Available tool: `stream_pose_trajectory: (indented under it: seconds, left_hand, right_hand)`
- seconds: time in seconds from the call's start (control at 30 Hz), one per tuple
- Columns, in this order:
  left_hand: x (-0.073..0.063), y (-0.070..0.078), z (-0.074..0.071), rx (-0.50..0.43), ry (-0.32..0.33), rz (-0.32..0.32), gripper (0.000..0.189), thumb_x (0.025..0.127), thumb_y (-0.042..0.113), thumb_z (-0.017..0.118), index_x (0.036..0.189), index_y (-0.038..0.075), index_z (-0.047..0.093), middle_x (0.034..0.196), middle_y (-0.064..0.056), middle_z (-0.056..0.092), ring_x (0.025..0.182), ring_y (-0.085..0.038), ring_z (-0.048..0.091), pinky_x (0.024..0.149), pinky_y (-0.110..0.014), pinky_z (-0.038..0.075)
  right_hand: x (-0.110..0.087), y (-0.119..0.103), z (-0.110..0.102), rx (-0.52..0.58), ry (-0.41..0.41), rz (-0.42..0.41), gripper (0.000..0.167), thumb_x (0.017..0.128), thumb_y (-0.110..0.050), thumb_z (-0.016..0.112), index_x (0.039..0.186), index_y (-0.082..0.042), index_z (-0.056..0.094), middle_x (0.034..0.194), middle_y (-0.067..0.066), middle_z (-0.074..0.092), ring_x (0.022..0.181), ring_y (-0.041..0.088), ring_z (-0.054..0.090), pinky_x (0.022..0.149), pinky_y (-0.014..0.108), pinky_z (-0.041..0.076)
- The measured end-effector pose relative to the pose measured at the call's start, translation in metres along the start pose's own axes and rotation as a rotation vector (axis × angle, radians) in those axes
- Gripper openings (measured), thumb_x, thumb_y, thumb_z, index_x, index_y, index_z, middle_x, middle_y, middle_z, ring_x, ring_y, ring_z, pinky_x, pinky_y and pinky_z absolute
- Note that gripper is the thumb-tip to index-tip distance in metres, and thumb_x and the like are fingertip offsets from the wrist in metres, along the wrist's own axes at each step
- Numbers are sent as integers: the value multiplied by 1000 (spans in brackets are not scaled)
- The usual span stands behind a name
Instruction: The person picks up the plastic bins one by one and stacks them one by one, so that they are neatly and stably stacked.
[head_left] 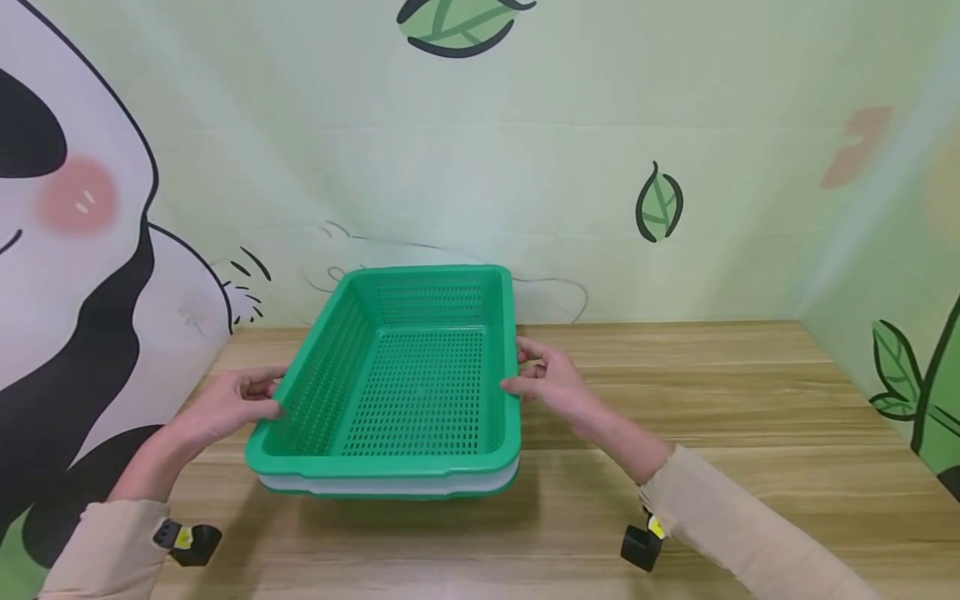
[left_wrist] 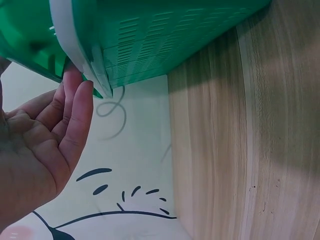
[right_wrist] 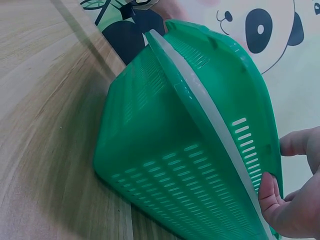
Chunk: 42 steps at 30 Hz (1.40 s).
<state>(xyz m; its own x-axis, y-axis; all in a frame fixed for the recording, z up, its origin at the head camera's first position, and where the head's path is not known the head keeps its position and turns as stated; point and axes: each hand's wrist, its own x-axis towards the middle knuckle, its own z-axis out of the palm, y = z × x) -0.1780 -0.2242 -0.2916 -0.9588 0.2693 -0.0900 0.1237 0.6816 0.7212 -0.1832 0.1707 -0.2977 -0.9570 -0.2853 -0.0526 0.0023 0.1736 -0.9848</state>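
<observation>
A green slotted plastic basket (head_left: pixel 386 465) sits at the top of a nested stack in the head view. Below its rim shows a white rim (head_left: pixel 390 483), and under that a lower green basket (right_wrist: pixel 155 135) with slotted sides. My left hand (head_left: pixel 221 407) grips the top basket's left rim, thumb above and fingers below. On the opposite side, my right hand (head_left: pixel 555 383) pinches the right rim between thumb and fingers. From the right wrist, the top basket's slotted wall shows above the white rim, partly raised out of it. Nothing lies inside the top basket.
The stack is over a wood-grain table (head_left: pixel 675 400), which extends to the right. Behind it hangs a pale green backdrop (head_left: pixel 600 100) with leaf drawings and a panda (head_left: pixel 67 250) on the left. A small black device (head_left: pixel 641 546) hangs by the right sleeve.
</observation>
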Motion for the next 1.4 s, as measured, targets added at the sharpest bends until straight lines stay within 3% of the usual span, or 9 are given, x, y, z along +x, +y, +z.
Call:
stream_pose_trajectory:
  seconds: [0.27, 0.43, 0.7, 1.0, 1.17, 1.4]
  left_hand:
    - [-5, 0, 0, -5, 28, 32, 58, 79, 12, 58, 131, -9, 40, 114, -23, 56, 93, -19, 56, 71, -24, 48]
    - [-7, -1, 2, -9, 48, 29, 55, 80, 11, 58, 130, -6, 43, 117, -23, 54, 93, -22, 55, 71, -25, 48]
    - [-9, -3, 5, 5, 69, 19, 53, 80, 11, 58, 129, -6, 45, 121, -23, 53, 98, -28, 52, 71, -30, 46]
    - [-9, -8, 8, 0, 80, 32, 53, 80, 9, 59, 129, -5, 45, 119, -22, 54, 97, -26, 52, 71, -32, 43]
    - [-9, -10, 11, -21, 76, 62, 53, 79, 7, 58, 129, -5, 45, 121, -22, 53, 99, -30, 52, 73, -33, 44]
    - [-10, -11, 13, -58, 68, 40, 54, 80, 9, 57, 130, -5, 43, 126, -23, 49, 104, -34, 53, 75, -32, 46]
  right_hand:
    - [-5, -1, 0, -34, -1, 31, 70, 80, -5, 64, 141, -3, 29, 117, 10, 43, 83, 15, 54, 80, 31, 49]
    - [-7, 2, 0, -54, -8, 18, 71, 80, -6, 65, 140, -2, 29, 120, 12, 43, 84, 17, 51, 75, 25, 45]
    - [-12, 4, 3, -56, -12, 11, 72, 78, -4, 66, 140, -1, 29, 124, 12, 42, 90, 19, 51, 72, 25, 45]
    - [-16, 9, 7, -73, 30, 8, 73, 76, -3, 68, 139, 0, 31, 127, 11, 43, 93, 21, 49, 68, 25, 44]
    - [-20, 14, 10, -141, 76, -21, 68, 77, -6, 69, 136, 2, 37, 135, 14, 38, 103, 27, 47, 71, 26, 45]
    - [-23, 17, 11, -134, 85, -23, 66, 78, -8, 68, 136, 0, 38, 141, 15, 30, 109, 29, 44, 73, 28, 46]
